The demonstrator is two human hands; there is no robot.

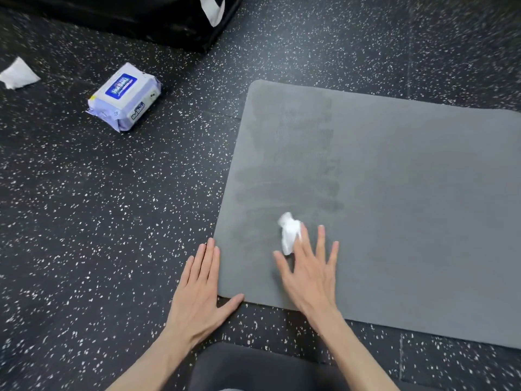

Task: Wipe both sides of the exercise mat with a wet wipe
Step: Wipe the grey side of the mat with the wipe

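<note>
A grey exercise mat (pixel 394 193) lies flat on the speckled black floor, running off the right edge of view. Darker damp streaks cover its left end. My right hand (pixel 308 270) lies on the mat near its front left corner, fingers spread and straight, pressing a crumpled white wet wipe (pixel 289 232) that sticks out from under the fingertips. My left hand (pixel 201 292) rests flat on the floor beside the mat's left edge, its thumb touching the mat's front corner.
A pale purple pack of wet wipes (pixel 124 97) sits on the floor at the upper left. A crumpled white wipe (pixel 18 74) lies at the far left edge. A black bag (pixel 158 21) stands at the top. My dark-clad knee (pixel 262 368) is at the bottom.
</note>
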